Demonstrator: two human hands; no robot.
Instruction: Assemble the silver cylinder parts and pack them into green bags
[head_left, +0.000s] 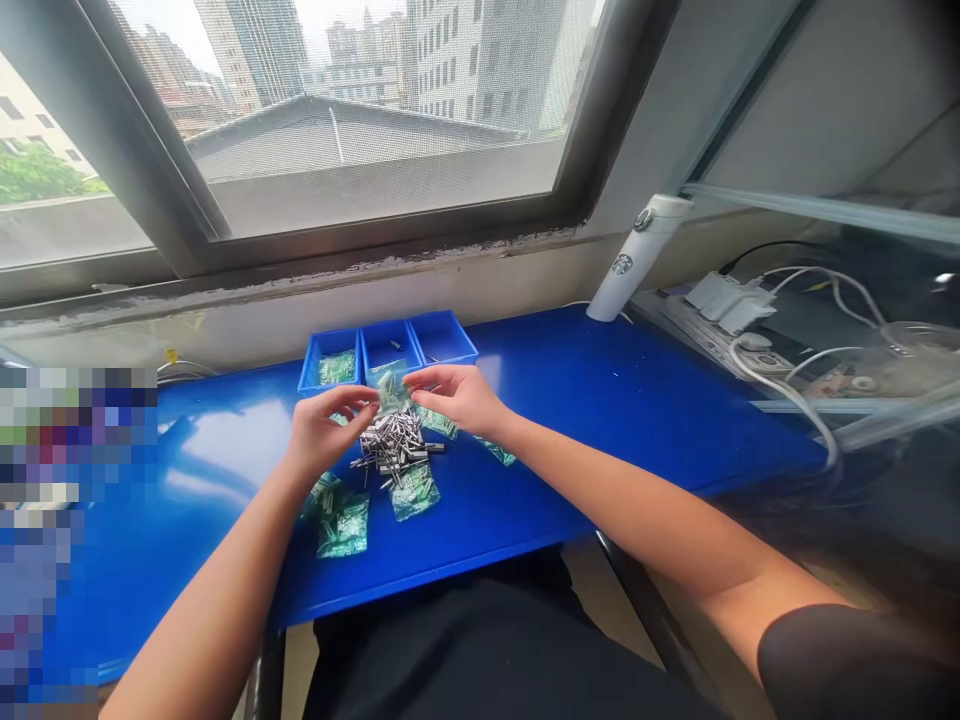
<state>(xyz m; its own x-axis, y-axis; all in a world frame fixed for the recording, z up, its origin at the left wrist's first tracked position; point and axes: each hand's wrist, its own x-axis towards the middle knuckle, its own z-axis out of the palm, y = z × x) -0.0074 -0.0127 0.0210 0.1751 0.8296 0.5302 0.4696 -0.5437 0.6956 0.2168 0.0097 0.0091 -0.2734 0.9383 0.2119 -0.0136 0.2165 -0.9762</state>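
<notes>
Between my two hands a small clear greenish plastic bag with small parts inside is held up in front of the bins. My right hand pinches its right edge between thumb and fingertips. On the bag's left edge, the fingertips of my left hand are closed. Below lies a pile of loose silvery metal pins. Around the pile are more filled greenish bags, one in front of it and another at the lower left. A further bag is partly covered by my right wrist.
Three joined blue bins stand behind the pile; the left one holds a greenish bag, the middle one a small dark part. On the blue table, a white flask stands at the back right, near plugs and cables. A window is behind.
</notes>
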